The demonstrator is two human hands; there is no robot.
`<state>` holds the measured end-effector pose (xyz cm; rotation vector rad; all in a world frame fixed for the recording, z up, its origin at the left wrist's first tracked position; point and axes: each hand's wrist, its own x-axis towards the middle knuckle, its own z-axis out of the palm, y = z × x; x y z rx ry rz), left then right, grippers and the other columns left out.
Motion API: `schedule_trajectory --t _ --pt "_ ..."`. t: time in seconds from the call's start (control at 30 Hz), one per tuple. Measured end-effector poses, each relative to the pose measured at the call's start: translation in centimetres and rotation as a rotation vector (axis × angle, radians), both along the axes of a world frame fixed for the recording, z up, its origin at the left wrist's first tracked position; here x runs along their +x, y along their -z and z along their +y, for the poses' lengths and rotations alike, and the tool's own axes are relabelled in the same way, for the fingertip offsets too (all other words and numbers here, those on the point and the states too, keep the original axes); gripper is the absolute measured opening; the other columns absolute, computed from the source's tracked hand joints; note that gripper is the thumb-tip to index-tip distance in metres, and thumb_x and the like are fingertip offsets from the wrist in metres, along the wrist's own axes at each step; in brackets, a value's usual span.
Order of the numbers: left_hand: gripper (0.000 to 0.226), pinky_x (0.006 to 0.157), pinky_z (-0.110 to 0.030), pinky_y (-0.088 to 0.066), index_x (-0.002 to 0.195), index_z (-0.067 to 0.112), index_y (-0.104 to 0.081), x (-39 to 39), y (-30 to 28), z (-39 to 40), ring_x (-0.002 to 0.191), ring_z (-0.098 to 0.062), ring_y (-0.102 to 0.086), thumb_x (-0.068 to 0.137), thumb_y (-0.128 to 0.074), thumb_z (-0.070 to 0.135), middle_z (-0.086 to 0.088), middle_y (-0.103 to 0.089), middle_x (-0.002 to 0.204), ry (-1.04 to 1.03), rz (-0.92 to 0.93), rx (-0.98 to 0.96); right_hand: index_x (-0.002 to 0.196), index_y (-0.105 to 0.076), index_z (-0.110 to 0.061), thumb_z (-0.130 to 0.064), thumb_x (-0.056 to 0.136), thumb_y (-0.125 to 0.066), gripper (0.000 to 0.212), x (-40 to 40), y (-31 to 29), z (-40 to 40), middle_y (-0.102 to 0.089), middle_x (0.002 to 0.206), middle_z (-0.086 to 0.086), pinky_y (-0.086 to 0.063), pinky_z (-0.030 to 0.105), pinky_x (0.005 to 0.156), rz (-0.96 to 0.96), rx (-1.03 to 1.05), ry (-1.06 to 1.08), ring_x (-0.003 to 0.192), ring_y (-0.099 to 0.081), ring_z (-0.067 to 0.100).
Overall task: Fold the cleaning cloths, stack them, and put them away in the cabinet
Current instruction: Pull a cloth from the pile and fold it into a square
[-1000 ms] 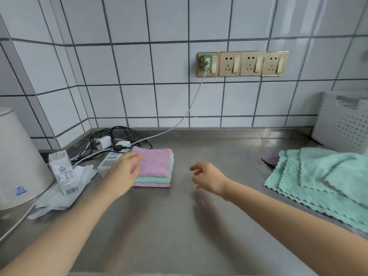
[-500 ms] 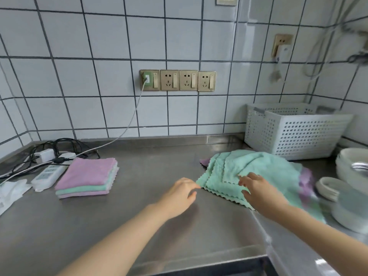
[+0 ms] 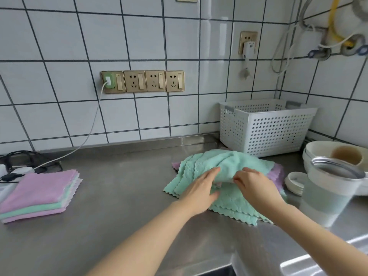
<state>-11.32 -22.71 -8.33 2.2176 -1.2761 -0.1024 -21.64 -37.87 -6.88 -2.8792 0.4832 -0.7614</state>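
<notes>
Both hands are on the heap of unfolded teal cloths (image 3: 229, 166) lying on the steel counter (image 3: 123, 196) in front of the white perforated basket (image 3: 264, 128). The right hand (image 3: 256, 188) pinches a raised fold of the top cloth; the left hand (image 3: 201, 188) rests flat, fingers straight, beside it. The folded pink-and-teal stack (image 3: 39, 194) sits well apart to the left.

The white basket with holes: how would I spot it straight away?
Find the row of gold wall sockets, then look right and down along the steel counter. The white basket stands against the tiles, just behind the pile of green cloths. Only it has perforated walls.
</notes>
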Motion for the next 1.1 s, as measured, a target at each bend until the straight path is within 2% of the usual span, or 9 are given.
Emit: schedule_trajectory --t 0.1,0.2,0.37,0.47,0.6,0.73,0.83,0.93,1.1 --pt "0.064 0.106 -0.04 -0.038 0.146 0.036 -0.022 0.0 -0.4 -1.7 0.134 -0.018 -0.039 0.092 -0.055 0.038 0.005 -0.036 0.15 -0.062 0.115 -0.094 0.083 -0.069 -0.011 -0.014 0.089 -0.062 0.01 -0.3 -2.4 1.1 -0.061 0.078 0.0 -0.05 0.034 0.062 -0.181 0.119 -0.145 0.069 -0.058 0.02" --pt "0.03 0.083 -0.029 -0.046 0.119 0.029 -0.052 -0.4 -0.9 -2.4 0.109 -0.014 -0.059 0.092 -0.053 0.041 0.006 -0.063 0.117 -0.112 0.137 -0.273 0.082 -0.069 -0.012 -0.011 0.087 -0.065 0.007 -0.9 -4.5 2.8 -0.063 0.077 0.001 -0.047 0.023 0.064 -0.288 0.187 -0.201 0.072 -0.06 0.018" --pt "0.02 0.06 -0.026 -0.036 0.082 0.015 -0.059 -0.4 -2.1 -1.5 0.061 -0.006 -0.052 0.094 -0.05 0.028 0.004 -0.062 0.07 -0.25 0.146 -0.518 0.085 -0.067 -0.016 -0.015 0.091 -0.062 0.008 -2.8 -7.5 6.2 -0.064 0.08 -0.005 -0.049 0.013 0.062 -0.365 0.323 -0.352 0.074 -0.061 0.005" --pt "0.017 0.057 -0.016 -0.035 0.077 0.02 -0.064 -0.1 -3.5 1.1 0.06 0.002 -0.053 0.092 -0.057 0.023 -0.001 -0.065 0.071 -0.284 0.1 -0.585 0.089 -0.066 -0.011 -0.011 0.091 -0.061 0.005 -3.7 -9.3 7.7 -0.064 0.085 -0.002 -0.049 0.011 0.068 -0.473 0.284 -0.395 0.079 -0.06 0.007" --pt "0.024 0.067 -0.025 -0.046 0.1 0.021 -0.074 2.3 -3.6 7.1 0.088 -0.016 -0.068 0.087 -0.058 0.008 0.007 -0.075 0.089 -0.342 0.078 -0.532 0.093 -0.065 -0.009 -0.007 0.089 -0.061 0.006 -3.9 -11.1 7.8 -0.064 0.085 -0.002 -0.05 0.013 0.071 -0.63 0.228 -0.337 0.079 -0.058 0.006" --pt "0.038 0.073 -0.011 -0.046 0.084 0.035 -0.071 3.4 -5.3 14.8 0.081 0.011 -0.063 0.082 -0.066 -0.002 0.035 -0.067 0.077 -0.319 0.083 -0.544 0.096 -0.062 -0.011 -0.013 0.094 -0.054 0.008 -3.3 -11.7 7.7 -0.064 0.088 0.001 -0.051 0.03 0.078 -0.579 0.338 -0.267 0.085 -0.06 0.016" --pt "0.024 0.076 -0.016 -0.048 0.078 0.029 -0.074 3.2 -7.4 19.9 0.078 0.001 -0.065 0.079 -0.073 0.005 0.021 -0.073 0.076 -0.371 0.167 -0.595 0.09 -0.056 -0.015 -0.023 0.098 -0.047 0.015 -2.6 -11.8 8.2 -0.062 0.085 -0.001 -0.05 0.035 0.078 -0.549 0.507 -0.265 0.087 -0.06 0.02" --pt "0.007 0.069 -0.028 -0.055 0.078 0.01 -0.074 2.3 -10.1 23.9 0.072 -0.016 -0.067 0.073 -0.073 0.005 -0.004 -0.075 0.08 -0.315 0.517 -0.769 0.078 -0.053 -0.017 -0.023 0.098 -0.045 0.023 -1.8 -12.5 9.2 -0.054 0.072 -0.004 -0.04 0.019 0.063 -0.542 0.598 -0.258 0.07 -0.049 0.013" --pt "0.03 0.06 -0.028 -0.05 0.086 0.004 -0.069 2.5 -12.4 28.9 0.065 -0.022 -0.063 0.065 -0.078 0.024 -0.011 -0.07 0.078 -0.371 0.718 -0.864 0.084 -0.057 0.001 -0.021 0.095 -0.051 0.025 1.2 -12.6 12.3 -0.045 0.073 0.004 -0.03 0.022 0.056 -0.483 0.872 -0.366 0.069 -0.039 0.011"
